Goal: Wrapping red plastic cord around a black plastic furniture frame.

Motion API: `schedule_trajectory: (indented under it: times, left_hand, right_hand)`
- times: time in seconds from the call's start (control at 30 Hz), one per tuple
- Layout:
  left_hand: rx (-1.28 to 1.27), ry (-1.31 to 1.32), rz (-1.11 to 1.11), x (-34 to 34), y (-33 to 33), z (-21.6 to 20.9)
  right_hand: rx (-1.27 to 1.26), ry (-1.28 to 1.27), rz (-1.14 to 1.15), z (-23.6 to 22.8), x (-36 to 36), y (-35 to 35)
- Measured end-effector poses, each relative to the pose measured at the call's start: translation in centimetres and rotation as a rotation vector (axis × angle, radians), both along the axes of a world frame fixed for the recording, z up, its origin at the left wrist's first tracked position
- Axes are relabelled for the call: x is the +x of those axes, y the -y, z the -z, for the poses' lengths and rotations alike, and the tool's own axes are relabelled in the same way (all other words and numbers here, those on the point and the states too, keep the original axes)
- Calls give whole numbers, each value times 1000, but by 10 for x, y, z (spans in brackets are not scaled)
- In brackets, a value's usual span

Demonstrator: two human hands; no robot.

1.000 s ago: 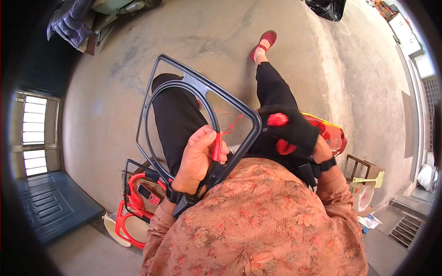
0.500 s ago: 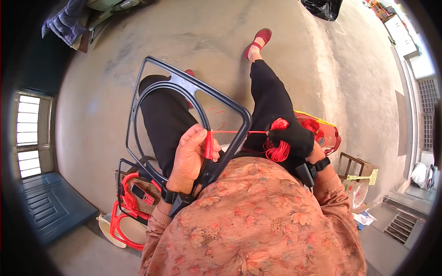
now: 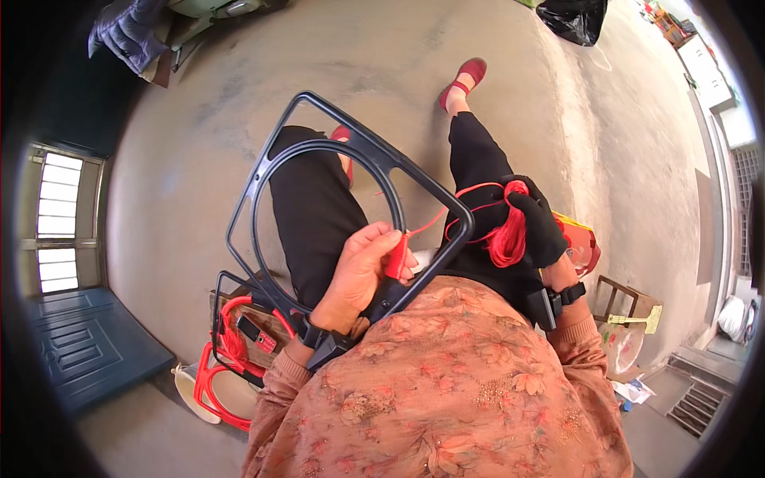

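Observation:
A black frame (image 3: pixel 426 186) with a round inner ring rests tilted across my lap. My bare left hand (image 3: pixel 368 259) pinches the ring's right side, where red cord is wound in a tight band (image 3: pixel 396 256). From the band's upper end a loose strand (image 3: pixel 430 222) passes the frame's corner to my right hand. That hand (image 3: pixel 542 227), in a black glove, is closed round a bundle of red cord (image 3: pixel 510 231), whose loops hang below the fingers. The strand curves slackly between the two hands. Part of the frame's lower edge is hidden behind my left hand and wrist.
At lower left, another frame with red wrapping (image 3: pixel 223 398) and a mobile phone (image 3: pixel 256 333) lie by a stool. A red bag with yellow edging (image 3: pixel 582 243) stands at my right. Farther right are a yellow brush-like tool (image 3: pixel 641 320) and a wooden frame (image 3: pixel 617 299).
The strand, taut before, now hangs in a slack curve. My right hand has turned and the cord bundle has shifted right. The frame and left hand also appear farther right as the view shifts.

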State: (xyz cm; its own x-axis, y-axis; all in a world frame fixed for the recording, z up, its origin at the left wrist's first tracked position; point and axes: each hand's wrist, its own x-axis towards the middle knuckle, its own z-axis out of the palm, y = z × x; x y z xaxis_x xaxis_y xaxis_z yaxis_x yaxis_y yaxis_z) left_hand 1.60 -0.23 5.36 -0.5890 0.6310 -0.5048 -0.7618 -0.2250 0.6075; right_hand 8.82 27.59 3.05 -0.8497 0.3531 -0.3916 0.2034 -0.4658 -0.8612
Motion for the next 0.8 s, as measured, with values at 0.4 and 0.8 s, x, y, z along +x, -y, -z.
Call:
schedule_trajectory:
  times: [0.4,0.8]
  left_hand:
    - [101,142,215,4,-10,4]
    - [120,53,122,7,-7,15]
  right_hand:
    - [-103,-331,-202,97,-63,60]
    - [-359,-268,-721,-18,-62,71]
